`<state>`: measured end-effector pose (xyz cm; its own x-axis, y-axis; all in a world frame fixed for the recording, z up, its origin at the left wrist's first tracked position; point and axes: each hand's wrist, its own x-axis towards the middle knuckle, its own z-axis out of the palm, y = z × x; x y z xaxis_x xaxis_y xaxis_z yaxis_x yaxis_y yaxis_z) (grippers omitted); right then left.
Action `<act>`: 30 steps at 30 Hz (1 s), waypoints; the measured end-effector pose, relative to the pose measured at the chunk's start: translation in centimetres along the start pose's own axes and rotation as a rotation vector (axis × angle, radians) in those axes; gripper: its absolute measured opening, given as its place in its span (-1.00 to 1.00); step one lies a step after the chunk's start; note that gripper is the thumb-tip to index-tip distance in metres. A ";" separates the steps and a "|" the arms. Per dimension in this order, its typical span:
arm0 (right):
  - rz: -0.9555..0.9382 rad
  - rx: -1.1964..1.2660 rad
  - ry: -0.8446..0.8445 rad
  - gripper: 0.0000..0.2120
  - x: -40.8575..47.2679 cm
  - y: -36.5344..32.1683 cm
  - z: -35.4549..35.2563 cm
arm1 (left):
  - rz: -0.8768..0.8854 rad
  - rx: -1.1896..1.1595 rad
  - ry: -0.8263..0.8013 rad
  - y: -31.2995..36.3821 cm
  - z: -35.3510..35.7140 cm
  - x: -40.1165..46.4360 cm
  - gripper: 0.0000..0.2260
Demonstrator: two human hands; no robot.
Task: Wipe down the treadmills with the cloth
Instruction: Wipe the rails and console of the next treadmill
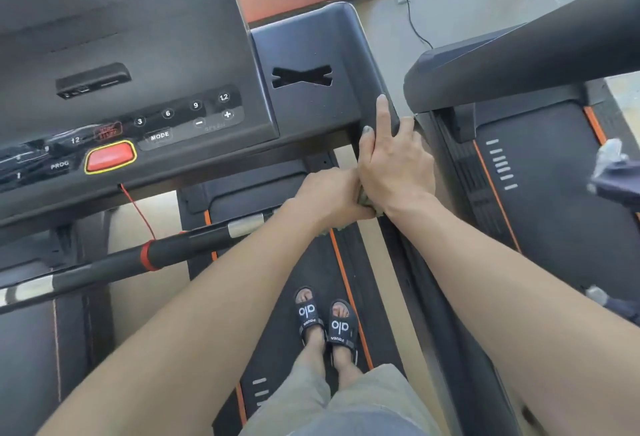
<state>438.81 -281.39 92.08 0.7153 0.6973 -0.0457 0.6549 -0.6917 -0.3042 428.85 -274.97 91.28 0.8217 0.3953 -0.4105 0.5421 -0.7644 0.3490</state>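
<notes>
Head view: a soft, light cloth (367,200) is seen bunched between both hands at the treadmill (311,54) console's right edge. The left hand (329,193) is curled on it; the right hand (394,161) presses it, fingers straight. Any fold can be pinched. Readable: "MODE", "PROG", 3, 6, 9, 12.

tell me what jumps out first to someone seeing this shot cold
Two bare hands meet at centre: the right hand rests on the right edge of the treadmill console, index finger stretched up along it, while the left hand holds a greenish cloth bunched between them. At lower left of the console, the red stop button with its yellow border stands out. Below, black slides stand on the belt.
</notes>
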 end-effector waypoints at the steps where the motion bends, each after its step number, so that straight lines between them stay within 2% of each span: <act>1: -0.001 -0.001 0.004 -0.46 0.0 0.1 0.0 | 0.044 0.089 0.067 -0.1 0.4 -0.4 -0.63; 4: 0.000 -0.005 0.006 -0.46 0.1 0.2 0.1 | 0.131 0.310 0.241 -0.5 1.9 -1.4 -0.54; 8: -0.005 -0.008 0.009 -0.47 0.1 0.1 0.3 | 0.189 0.283 0.302 -1.5 2.0 -1.7 -0.65; 10: -0.003 -0.006 0.002 -0.47 0.1 0.1 0.3 | 0.114 0.137 0.254 -1.4 1.2 -1.7 -0.73; 13: -0.010 0.002 0.009 -0.47 0.3 0.2 0.5 | -0.128 -0.169 0.076 -1.1 -0.5 -0.6 -0.58; 15: -0.014 0.007 0.006 -0.46 0.3 0.2 0.4 | -0.189 -0.155 -0.029 -0.8 -0.8 -0.1 -0.52; 16: -0.014 0.010 0.005 -0.46 0.2 0.2 0.4 | -0.136 -0.061 -0.014 -0.8 -0.3 -0.4 -0.52; 19: -0.013 0.021 0.016 -0.46 0.2 0.2 0.3 | 0.049 0.305 0.308 -1.1 2.5 -2.1 -0.46; 23: -0.010 0.004 0.007 -0.46 0.1 0.1 0.4 | 0.138 0.438 0.444 -2.5 4.0 -2.4 -0.45; 25: -0.007 0.001 0.008 -0.46 0.3 0.2 0.5 | 0.127 0.284 0.456 -1.8 2.5 -2.0 -0.53; 28: -0.011 0.034 -0.015 -0.46 0.5 0.4 0.2 | -0.122 -0.049 0.329 -1.0 -0.9 -1.0 -0.54; 30: 0.009 0.102 -0.047 -0.48 0.6 0.5 0.0 | -0.208 -0.146 0.437 -0.6 -3.7 -1.1 -0.50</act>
<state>439.56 -281.35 91.92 0.7072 0.7008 -0.0932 0.6183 -0.6770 -0.3992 428.25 -273.09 94.64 0.6734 0.7320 -0.1036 0.6956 -0.5800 0.4240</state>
